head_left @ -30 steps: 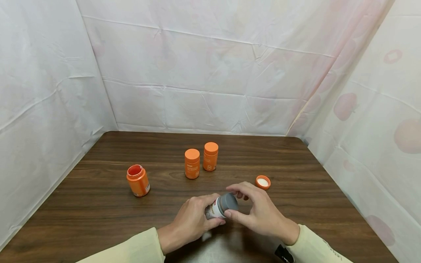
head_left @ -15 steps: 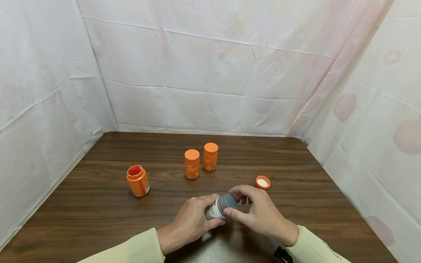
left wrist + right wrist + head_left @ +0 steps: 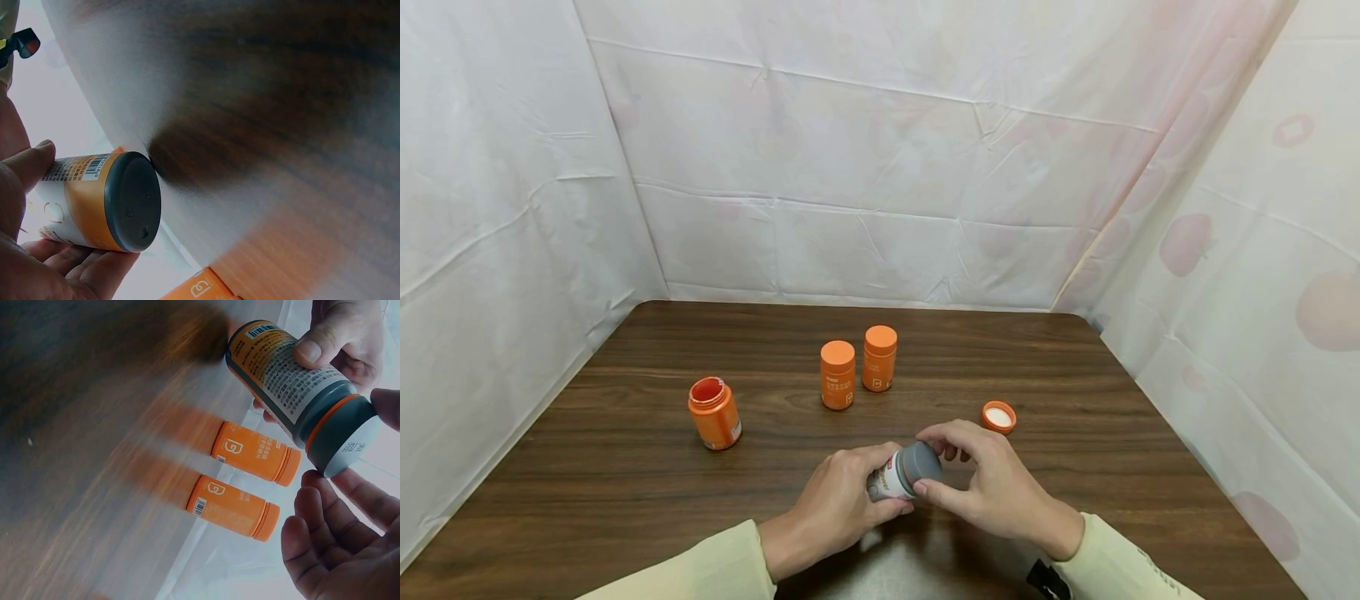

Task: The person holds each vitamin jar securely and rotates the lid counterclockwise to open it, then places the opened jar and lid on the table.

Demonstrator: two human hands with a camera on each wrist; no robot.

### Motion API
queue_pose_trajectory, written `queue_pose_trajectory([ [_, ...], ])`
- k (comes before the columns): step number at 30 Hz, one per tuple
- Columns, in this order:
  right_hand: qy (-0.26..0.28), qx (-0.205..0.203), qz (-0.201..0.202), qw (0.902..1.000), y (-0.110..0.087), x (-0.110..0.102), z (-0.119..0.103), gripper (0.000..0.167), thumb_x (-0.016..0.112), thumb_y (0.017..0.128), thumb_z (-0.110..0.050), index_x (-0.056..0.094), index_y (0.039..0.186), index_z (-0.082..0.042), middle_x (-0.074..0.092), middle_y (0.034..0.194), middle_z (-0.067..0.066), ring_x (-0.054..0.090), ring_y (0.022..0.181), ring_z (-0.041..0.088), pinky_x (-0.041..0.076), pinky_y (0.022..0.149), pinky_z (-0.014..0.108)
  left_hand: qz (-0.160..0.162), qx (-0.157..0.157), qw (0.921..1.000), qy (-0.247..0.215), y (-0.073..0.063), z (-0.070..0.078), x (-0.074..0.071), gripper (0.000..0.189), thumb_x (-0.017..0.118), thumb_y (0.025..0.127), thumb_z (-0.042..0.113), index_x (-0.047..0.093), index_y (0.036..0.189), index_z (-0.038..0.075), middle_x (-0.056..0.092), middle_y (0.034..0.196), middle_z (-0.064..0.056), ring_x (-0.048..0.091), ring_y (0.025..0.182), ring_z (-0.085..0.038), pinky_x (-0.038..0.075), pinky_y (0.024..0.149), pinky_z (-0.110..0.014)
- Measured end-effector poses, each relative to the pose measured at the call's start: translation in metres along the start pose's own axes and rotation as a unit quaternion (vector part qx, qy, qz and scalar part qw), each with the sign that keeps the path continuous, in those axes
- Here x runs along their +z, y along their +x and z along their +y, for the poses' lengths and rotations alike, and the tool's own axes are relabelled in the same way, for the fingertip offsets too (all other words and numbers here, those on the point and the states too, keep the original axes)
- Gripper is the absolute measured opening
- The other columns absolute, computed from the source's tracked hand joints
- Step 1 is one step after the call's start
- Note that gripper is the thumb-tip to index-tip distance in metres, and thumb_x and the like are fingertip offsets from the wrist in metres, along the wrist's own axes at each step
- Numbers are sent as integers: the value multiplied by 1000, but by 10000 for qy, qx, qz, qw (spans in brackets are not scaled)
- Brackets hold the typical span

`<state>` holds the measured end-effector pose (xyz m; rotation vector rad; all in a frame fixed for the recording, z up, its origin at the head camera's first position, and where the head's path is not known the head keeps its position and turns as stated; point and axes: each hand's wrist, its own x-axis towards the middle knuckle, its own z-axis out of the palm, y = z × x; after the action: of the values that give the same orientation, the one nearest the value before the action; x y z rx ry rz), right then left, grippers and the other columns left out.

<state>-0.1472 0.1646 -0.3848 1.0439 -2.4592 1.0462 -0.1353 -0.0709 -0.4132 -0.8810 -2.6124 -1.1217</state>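
A grey bottle (image 3: pixel 887 479) with a white and orange label lies tilted just above the tabletop, its capped end toward the right. My left hand (image 3: pixel 838 492) grips its body, thumb on one side and fingers around the other, as the left wrist view shows with the dark bottle base (image 3: pixel 134 203). At the bottle's grey cap (image 3: pixel 922 461), my right hand (image 3: pixel 992 483) holds on with thumb and fingertips on opposite sides. The cap sits on the bottle in the right wrist view, an orange ring (image 3: pixel 331 419) just below it.
Two capped orange bottles, a nearer one (image 3: pixel 838 375) and a farther one (image 3: pixel 880 358), stand upright beyond the hands. An uncapped orange bottle (image 3: pixel 715 414) stands at left. An orange cap (image 3: pixel 999 417) lies inner side up at right. White curtains (image 3: pixel 865 150) border the wooden table (image 3: pixel 625 483).
The right fingers curl in around the cap half a second ago, then swing slightly back out by now. The left hand and the bottle keep their place.
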Motion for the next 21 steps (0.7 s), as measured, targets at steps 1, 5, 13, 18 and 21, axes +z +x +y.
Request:
queue_pose_trajectory([
  [1,-5,-40,-12,10000,0,0,0,41,87,84,-33,69,119,-21,63,96,-14,58,85,11,50,72,29,5,5,10000,7,0,0,0,43,91,79,28,68,115,29,70,99,12,61,81,0,50,69,-23],
  [5,49,-96,-129,9999,0,-2,1,46,88,83,-29,68,123,-20,65,104,-13,59,90,12,52,76,31,21,33,10000,32,0,-1,0,44,91,79,28,68,116,26,70,100,11,61,82,-1,51,70,-23],
  [13,213,-415,-325,9984,0,-4,3,53,87,83,-17,64,131,-20,65,122,-7,62,102,12,54,84,33,41,48,9999,120,-1,-1,1,44,91,79,30,69,116,25,71,101,11,62,83,-1,51,72,-23],
  [18,295,-607,-364,9971,0,-5,1,58,85,79,-7,63,132,-18,63,126,-3,61,112,14,54,91,34,47,99,9999,106,-1,-1,1,45,91,79,30,69,118,25,70,101,12,62,84,-1,52,72,-24],
  [21,251,-732,-358,9964,1,-6,1,62,85,76,-1,64,132,-18,62,127,-2,60,116,15,52,96,33,65,109,9999,108,-1,-2,2,47,91,79,30,68,120,26,70,100,12,62,83,-1,52,72,-25],
])
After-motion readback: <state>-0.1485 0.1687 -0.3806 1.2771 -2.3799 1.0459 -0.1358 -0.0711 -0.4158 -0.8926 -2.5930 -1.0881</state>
